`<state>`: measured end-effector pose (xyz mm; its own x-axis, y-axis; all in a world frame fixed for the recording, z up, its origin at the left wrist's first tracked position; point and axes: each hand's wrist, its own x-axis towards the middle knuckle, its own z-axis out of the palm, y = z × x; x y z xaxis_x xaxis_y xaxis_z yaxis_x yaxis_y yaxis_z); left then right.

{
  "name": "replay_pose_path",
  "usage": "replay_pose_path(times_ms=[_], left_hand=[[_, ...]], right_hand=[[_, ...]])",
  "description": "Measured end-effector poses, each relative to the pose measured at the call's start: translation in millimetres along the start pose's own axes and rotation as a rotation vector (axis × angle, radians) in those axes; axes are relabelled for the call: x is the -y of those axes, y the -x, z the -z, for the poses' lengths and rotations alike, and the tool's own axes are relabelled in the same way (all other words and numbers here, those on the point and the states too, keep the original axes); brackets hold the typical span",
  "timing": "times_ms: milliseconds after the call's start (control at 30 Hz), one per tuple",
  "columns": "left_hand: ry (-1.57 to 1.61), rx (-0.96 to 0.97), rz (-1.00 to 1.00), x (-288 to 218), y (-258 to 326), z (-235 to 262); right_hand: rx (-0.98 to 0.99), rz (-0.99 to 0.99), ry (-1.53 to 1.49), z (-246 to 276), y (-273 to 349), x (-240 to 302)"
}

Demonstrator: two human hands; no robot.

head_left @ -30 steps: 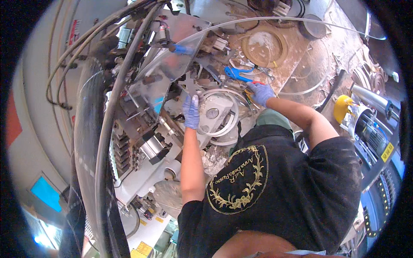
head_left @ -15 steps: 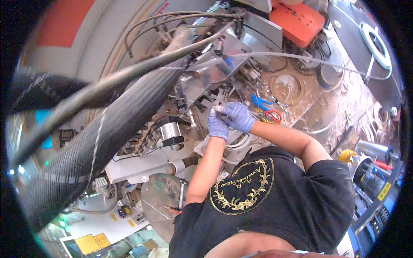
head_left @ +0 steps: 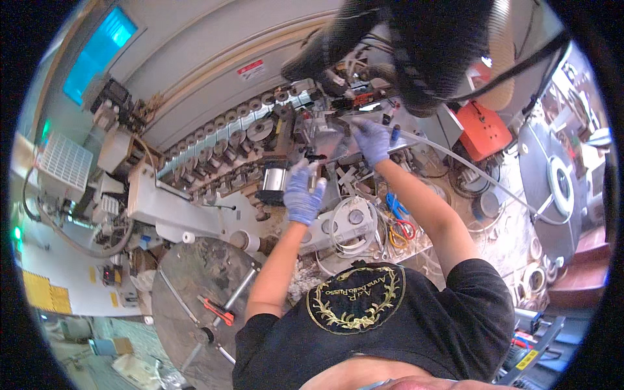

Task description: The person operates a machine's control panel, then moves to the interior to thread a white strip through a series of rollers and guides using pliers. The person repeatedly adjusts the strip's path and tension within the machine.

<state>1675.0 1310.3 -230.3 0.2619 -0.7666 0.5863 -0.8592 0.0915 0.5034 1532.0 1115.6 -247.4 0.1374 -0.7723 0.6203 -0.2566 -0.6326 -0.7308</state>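
Observation:
My left hand [head_left: 303, 197], in a pale purple knit glove, is open beside a silver cylinder with black ends [head_left: 275, 179] on the machine. Its fingers are apart around a small upright metal post [head_left: 314, 177], and I cannot tell if they touch it. Farther off to the right, my right hand [head_left: 372, 144], gloved alike, reaches with extended fingers to a clear plastic guard [head_left: 330, 138]. Whether its fingertips touch the guard is unclear. Nothing shows in either hand. Below the hands is a white machine part with round discs [head_left: 355, 218].
A row of rollers [head_left: 224, 144] runs along the machine at left. Thick dark hoses [head_left: 442, 45] hang overhead. Blue-handled pliers [head_left: 396, 205] and red-handled scissors [head_left: 407, 229] lie right of the machine. A round table [head_left: 185, 276] holds a red-handled tool [head_left: 217, 311]; an orange box [head_left: 482, 130] stands at far right.
My hands were together over the machine and are now apart, the left lower, the right farther up and right. The view has turned, and the hoses have shifted from left to upper right.

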Motion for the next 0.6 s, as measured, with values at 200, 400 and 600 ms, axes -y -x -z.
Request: replay_pose_path(times_ms=[200, 400, 600], left_hand=[[-0.360, -0.127, 0.040, 72, -1, 41], [-0.378, -0.084, 0.055, 83, -2, 32], [-0.324, -0.156, 0.035, 91, 1, 34]], right_hand=[[0.084, -0.308, -0.434, -67, -30, -8], [0.072, -0.328, -0.238, -97, -59, -25], [0.051, -0.233, 0.040, -119, -54, -48]])
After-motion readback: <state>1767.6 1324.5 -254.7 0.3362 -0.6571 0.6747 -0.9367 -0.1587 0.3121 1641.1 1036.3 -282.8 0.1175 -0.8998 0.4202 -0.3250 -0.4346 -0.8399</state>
